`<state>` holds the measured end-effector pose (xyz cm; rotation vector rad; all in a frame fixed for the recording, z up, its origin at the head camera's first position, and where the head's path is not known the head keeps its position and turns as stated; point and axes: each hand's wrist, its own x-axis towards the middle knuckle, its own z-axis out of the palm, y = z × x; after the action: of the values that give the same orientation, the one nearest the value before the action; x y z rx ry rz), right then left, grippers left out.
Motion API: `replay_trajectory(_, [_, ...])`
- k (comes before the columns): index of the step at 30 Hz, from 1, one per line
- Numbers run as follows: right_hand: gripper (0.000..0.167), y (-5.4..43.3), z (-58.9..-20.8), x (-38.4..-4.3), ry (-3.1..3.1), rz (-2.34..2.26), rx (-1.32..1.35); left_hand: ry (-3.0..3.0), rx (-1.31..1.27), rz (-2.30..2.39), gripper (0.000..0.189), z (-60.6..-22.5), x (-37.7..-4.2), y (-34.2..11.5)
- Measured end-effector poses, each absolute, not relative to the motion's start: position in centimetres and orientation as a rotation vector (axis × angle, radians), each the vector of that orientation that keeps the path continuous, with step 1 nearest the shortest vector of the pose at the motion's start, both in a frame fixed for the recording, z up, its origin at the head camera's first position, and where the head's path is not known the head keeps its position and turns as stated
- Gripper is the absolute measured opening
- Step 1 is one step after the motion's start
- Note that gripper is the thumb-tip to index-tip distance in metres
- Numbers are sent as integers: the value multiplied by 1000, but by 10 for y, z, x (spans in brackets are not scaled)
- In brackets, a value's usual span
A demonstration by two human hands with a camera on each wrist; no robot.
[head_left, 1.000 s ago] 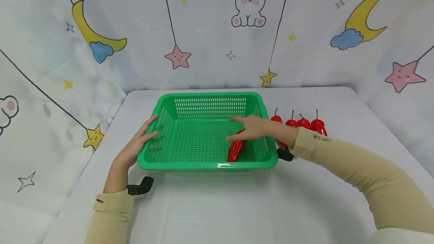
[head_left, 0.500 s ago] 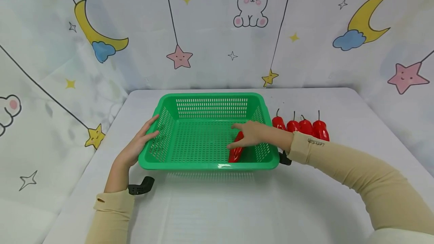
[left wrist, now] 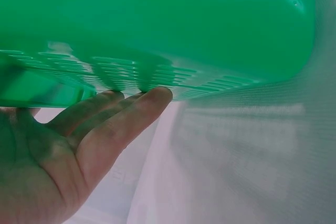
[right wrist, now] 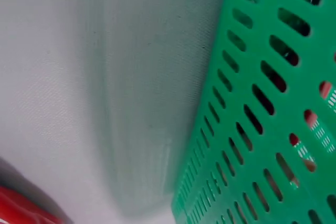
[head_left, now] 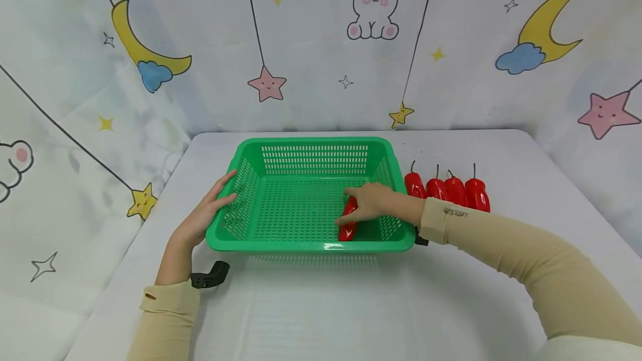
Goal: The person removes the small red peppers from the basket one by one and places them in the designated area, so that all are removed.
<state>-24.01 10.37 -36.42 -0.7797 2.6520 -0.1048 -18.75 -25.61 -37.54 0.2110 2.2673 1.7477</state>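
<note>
A green plastic basket (head_left: 311, 246) with slotted walls stands on the table. Against its left wall rests my left hand (head_left: 200, 216), its fingers extended; in the left wrist view those fingertips (left wrist: 157, 95) touch the slotted side under the rim. Inside the basket, near the right end, lies a glossy red chili pepper (head_left: 347, 232). My right hand (head_left: 371, 200) reaches over the right rim and holds it, thumb crossing to its left side and fingers over its upper end. The hand covers part of the pepper. The right wrist view shows mainly the basket's outer wall (right wrist: 262, 103).
Several more red peppers (head_left: 455, 189) with stems lie side by side on the white table (head_left: 311, 311), right of the basket and partly behind my right sleeve. A patterned curtain (head_left: 311, 43) hangs behind. Black wrist cameras sit on both wrists.
My right hand has lowered onto the chili pepper, coming nearer the basket's front. The pepper's upper end has swung slightly left. My left hand stays at the left wall.
</note>
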Motion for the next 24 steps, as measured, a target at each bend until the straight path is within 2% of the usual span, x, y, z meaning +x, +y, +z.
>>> replay_trajectory(14, [97,95,-368,-240,2668,119,-669,2255,209,1757,57,-375,-188,-256])
replay_trajectory(19, [95,95,-368,-241,2656,99,-677,2268,205,1749,57,-375,-188,-256])
replay_trajectory(24, [83,98,-368,-243,2560,-143,-694,2255,206,1755,57,-375,-188,-256])
